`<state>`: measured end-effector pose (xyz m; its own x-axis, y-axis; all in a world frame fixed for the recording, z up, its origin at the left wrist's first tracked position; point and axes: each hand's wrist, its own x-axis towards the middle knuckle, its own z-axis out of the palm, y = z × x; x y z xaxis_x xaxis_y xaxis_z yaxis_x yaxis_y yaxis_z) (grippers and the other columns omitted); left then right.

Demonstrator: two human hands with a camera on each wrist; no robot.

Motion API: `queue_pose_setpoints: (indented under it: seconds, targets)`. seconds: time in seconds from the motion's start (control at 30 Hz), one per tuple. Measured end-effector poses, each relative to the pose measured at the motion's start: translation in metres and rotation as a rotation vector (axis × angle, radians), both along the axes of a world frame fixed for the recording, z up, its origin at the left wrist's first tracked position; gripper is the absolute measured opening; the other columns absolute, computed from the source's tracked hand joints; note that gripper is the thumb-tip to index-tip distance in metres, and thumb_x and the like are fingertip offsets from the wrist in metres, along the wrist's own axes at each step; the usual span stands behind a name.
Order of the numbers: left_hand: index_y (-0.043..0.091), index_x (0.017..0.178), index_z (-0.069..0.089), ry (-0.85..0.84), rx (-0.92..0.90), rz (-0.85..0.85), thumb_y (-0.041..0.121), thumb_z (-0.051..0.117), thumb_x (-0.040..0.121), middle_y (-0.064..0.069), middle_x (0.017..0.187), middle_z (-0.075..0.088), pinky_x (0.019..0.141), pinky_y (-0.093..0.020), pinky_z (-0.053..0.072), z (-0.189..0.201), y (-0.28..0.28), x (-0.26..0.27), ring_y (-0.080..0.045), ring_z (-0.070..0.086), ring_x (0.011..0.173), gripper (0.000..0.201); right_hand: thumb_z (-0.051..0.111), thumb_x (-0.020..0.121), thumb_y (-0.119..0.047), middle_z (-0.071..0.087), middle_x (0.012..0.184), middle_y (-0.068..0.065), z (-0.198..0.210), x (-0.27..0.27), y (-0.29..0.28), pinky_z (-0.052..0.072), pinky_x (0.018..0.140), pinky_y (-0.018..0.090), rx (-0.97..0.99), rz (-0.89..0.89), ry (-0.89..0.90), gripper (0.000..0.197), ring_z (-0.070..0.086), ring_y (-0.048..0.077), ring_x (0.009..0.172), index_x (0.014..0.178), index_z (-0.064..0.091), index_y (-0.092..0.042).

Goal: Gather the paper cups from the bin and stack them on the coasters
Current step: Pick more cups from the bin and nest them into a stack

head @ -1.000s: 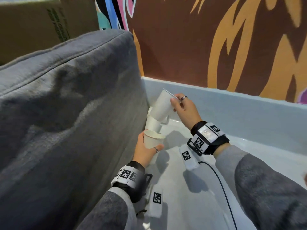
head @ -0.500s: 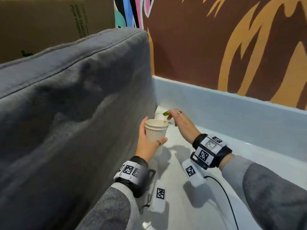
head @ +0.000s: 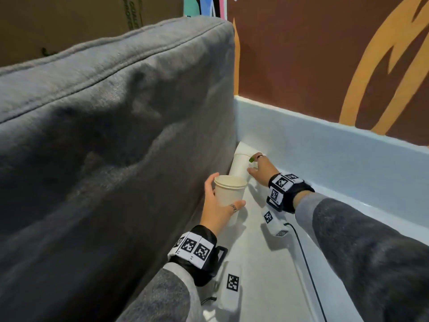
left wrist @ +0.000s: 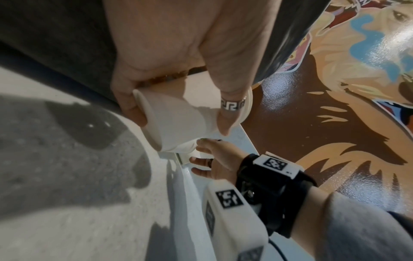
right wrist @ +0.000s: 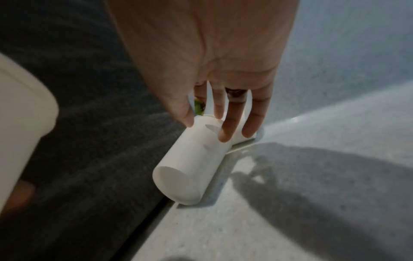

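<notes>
My left hand (head: 225,196) grips a white paper cup (head: 228,190) upright, mouth up, beside the grey cushion; the left wrist view shows its fingers (left wrist: 132,106) curled round the cup (left wrist: 178,121). Just beyond it, a second paper cup (head: 239,165) lies on its side in the corner. My right hand (head: 251,163) reaches down onto it. In the right wrist view the thumb and fingers (right wrist: 225,130) pinch the far end of this lying cup (right wrist: 190,164). Another white cup (head: 247,148) lies behind it, partly hidden. No coasters are in view.
A large grey cushion (head: 104,147) stands close along the left. A pale-blue wall (head: 336,154) runs behind and to the right, under a brown and orange mural. The speckled white floor (head: 262,263) lies between my arms. A black cable (head: 306,263) trails from my right wrist.
My right hand had a cup raised above the one in my left hand. It then dropped into the corner and now has its fingers on the lying cup. The left hand stayed put.
</notes>
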<state>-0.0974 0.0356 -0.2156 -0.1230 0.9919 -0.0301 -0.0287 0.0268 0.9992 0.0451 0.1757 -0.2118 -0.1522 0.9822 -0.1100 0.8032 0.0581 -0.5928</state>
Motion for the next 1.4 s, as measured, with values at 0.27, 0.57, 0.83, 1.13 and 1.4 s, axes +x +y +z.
queue_pose_setpoints:
  seconds: [0.27, 0.57, 0.83, 1.13, 1.4]
  targets:
    - [0.034, 0.128, 0.028, 0.015, -0.033, -0.004, -0.001, 0.080, 0.070, 0.008, 0.124, 0.042, 0.080, -0.013, 0.046, -0.003, 0.004, 0.002, 0.006, 0.049, 0.099, 0.085, 0.051, 0.086, 0.000, 0.044, 0.125, 0.016, -0.011, -0.002, 0.004, 0.046, 0.083, 0.036, 0.037, -0.007, 0.190, 0.034, 0.058, 0.031, 0.093, 0.119, 0.040, -0.002]
    - [0.038, 0.127, 0.029, -0.005, -0.037, 0.000, -0.001, 0.078, 0.071, 0.004, 0.127, 0.043, 0.086, -0.027, 0.047, 0.000, 0.005, 0.006, -0.004, 0.051, 0.102, 0.084, 0.041, 0.093, -0.007, 0.046, 0.076, -0.003, 0.023, 0.000, -0.008, 0.050, 0.077, 0.044, 0.108, -0.123, 0.494, 0.020, 0.051, 0.019, 0.068, 0.112, 0.041, -0.014]
    - [0.034, 0.129, 0.030, -0.020, -0.053, -0.001, -0.003, 0.079, 0.070, 0.003, 0.127, 0.047, 0.087, -0.026, 0.046, 0.002, 0.008, 0.009, -0.011, 0.052, 0.107, 0.085, 0.040, 0.099, -0.011, 0.051, 0.085, -0.008, 0.080, 0.001, -0.046, 0.039, 0.074, 0.021, 0.505, 0.087, 0.506, 0.015, 0.048, 0.001, 0.074, 0.105, 0.053, -0.016]
    - [0.032, 0.138, 0.027, -0.042, -0.030, 0.019, 0.003, 0.076, 0.076, 0.003, 0.130, 0.048, 0.086, -0.036, 0.053, 0.013, 0.013, 0.011, 0.000, 0.052, 0.100, 0.084, 0.042, 0.099, -0.026, 0.060, 0.103, -0.009, 0.062, 0.001, -0.073, 0.036, 0.087, 0.027, 0.389, 0.417, 0.092, 0.028, 0.042, 0.011, 0.094, 0.115, 0.063, -0.016]
    - [0.028, 0.145, 0.018, 0.021, -0.034, 0.037, 0.003, 0.078, 0.074, 0.006, 0.137, 0.039, 0.106, -0.039, 0.039, 0.008, 0.018, 0.008, -0.015, 0.044, 0.125, 0.097, 0.052, 0.093, -0.029, 0.053, 0.125, 0.011, 0.022, 0.016, -0.003, 0.039, 0.101, 0.041, 0.165, -0.039, 0.109, 0.037, 0.050, 0.031, 0.114, 0.125, 0.049, -0.011]
